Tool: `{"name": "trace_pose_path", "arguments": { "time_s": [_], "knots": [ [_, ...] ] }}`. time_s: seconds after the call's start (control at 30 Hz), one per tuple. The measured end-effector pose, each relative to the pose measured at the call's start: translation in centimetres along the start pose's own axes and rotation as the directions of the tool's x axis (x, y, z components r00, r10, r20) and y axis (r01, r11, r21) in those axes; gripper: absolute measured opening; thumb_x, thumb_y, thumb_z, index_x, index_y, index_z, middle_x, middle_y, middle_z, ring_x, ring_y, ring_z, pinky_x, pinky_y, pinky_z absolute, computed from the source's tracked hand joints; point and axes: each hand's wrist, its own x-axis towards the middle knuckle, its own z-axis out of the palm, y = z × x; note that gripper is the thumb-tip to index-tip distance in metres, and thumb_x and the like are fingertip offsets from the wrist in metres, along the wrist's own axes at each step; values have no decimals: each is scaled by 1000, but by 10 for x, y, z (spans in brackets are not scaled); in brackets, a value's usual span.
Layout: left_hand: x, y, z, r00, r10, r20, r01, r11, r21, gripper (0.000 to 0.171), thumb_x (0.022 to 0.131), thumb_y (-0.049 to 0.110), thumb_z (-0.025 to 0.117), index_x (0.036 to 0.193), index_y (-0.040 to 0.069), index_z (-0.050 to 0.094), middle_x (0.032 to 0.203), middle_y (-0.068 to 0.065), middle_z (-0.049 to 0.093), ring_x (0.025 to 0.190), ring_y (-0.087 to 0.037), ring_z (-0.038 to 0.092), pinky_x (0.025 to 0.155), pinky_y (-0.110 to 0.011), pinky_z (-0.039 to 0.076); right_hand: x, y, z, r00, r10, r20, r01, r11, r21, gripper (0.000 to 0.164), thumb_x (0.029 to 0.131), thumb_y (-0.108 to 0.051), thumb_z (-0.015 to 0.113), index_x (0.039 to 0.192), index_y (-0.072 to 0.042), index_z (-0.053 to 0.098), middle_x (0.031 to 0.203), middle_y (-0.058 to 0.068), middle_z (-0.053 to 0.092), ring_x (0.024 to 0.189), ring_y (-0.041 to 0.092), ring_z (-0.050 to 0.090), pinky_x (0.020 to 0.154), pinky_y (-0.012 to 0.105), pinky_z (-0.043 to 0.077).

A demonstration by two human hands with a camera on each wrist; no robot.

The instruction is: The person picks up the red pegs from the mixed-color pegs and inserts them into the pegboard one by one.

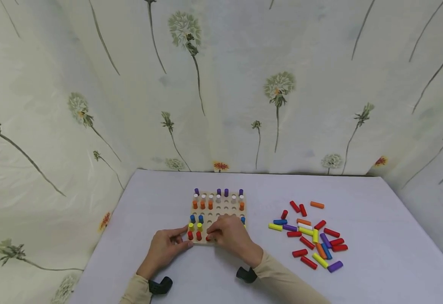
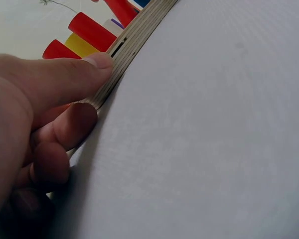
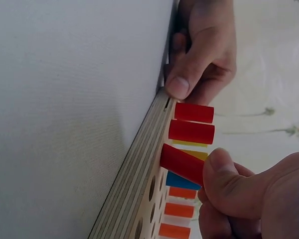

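A wooden pegboard (image 1: pixel 217 215) with rows of holes lies on the table, and coloured pegs stand in some of them. My left hand (image 1: pixel 163 250) grips its near left corner, thumb on the front edge and index finger along the left side. Between thumb and fingers my right hand (image 1: pixel 233 237) pinches a red peg (image 3: pixel 183 164). That peg leans, its lower end at a front-row hole; whether it is inside cannot be told. Two red pegs (image 3: pixel 192 131) stand to its left, with yellow pegs (image 1: pixel 199 226) and blue pegs (image 1: pixel 201 218) behind. The right hand hides part of the board.
Orange pegs (image 1: pixel 203 205), white pegs (image 1: pixel 218 198) and purple pegs (image 1: pixel 226 192) fill parts of the far rows. Right of the board, loose pegs lie scattered, among them a red peg (image 1: pixel 309 263), an orange peg (image 1: pixel 317 204) and a purple peg (image 1: pixel 335 266). A flowered curtain (image 1: pixel 236 126) hangs behind the table.
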Motion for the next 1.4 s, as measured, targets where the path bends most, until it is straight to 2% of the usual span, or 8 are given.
{"name": "trace_pose_path", "arguments": {
  "time_s": [0.17, 0.43, 0.53, 0.7, 1.07, 1.27, 1.4],
  "knots": [
    [1, 1, 1, 1000, -14, 8, 14, 1000, 5, 52, 86, 32, 90, 132, 13, 76, 72, 12, 64, 61, -6, 51, 58, -22, 36, -1, 0, -1, 1000, 11, 18, -11, 1000, -12, 8, 82, -10, 92, 87, -14, 86, 79, -6, 77, 75, 5, 67, 72, 24, 50],
    [1, 0, 4, 1000, -7, -10, 7, 1000, 4, 50, 85, 31, 91, 130, 14, 77, 72, 12, 64, 62, -6, 51, 57, -22, 36, 0, 2, 2, 1000, -15, 22, 14, 999, 41, 6, 85, -12, 90, 89, -12, 85, 80, -2, 76, 73, 6, 66, 67, 17, 51],
    [1, 0, 4, 1000, 3, -11, -3, 1000, -10, 50, 85, 29, 91, 130, 13, 77, 72, 12, 64, 61, -6, 51, 58, -22, 36, 0, 0, 5, 999, -21, 31, 20, 1000, 24, 5, 85, -14, 89, 88, -12, 85, 79, -3, 75, 73, 5, 64, 66, 17, 49],
    [2, 0, 6, 1000, 15, -6, -15, 1000, -1, 50, 85, 30, 90, 130, 13, 77, 72, 13, 64, 61, -5, 50, 57, -22, 35, 0, -5, 7, 998, 24, 52, -23, 999, -30, 6, 87, -19, 89, 90, -15, 86, 79, -5, 74, 73, 4, 61, 68, 17, 48],
    [1, -2, 4, 1000, 3, -13, -3, 1000, 5, 49, 85, 31, 91, 129, 13, 78, 72, 12, 63, 61, -7, 50, 57, -22, 35, 3, -9, 8, 978, 155, 139, -152, 988, -29, 8, 90, -23, 86, 95, -17, 87, 82, -8, 71, 76, 2, 54, 71, 20, 44],
    [2, -1, 3, 1000, -8, -13, 8, 1000, 1, 50, 85, 33, 90, 130, 14, 77, 73, 10, 62, 62, -7, 50, 57, -23, 35, 3, -10, 4, 984, 116, 138, -111, 993, -39, 9, 89, -21, 88, 96, -15, 87, 84, -6, 68, 77, 3, 52, 70, 19, 44],
    [2, 1, 3, 1000, -12, -10, 12, 1000, -1, 49, 86, 32, 90, 130, 15, 77, 72, 10, 62, 62, -7, 49, 57, -23, 35, 3, -13, 2, 981, 93, 171, -82, 994, -74, 13, 88, -20, 89, 100, -15, 87, 85, -4, 65, 78, 4, 48, 70, 18, 43]
  ]
}}
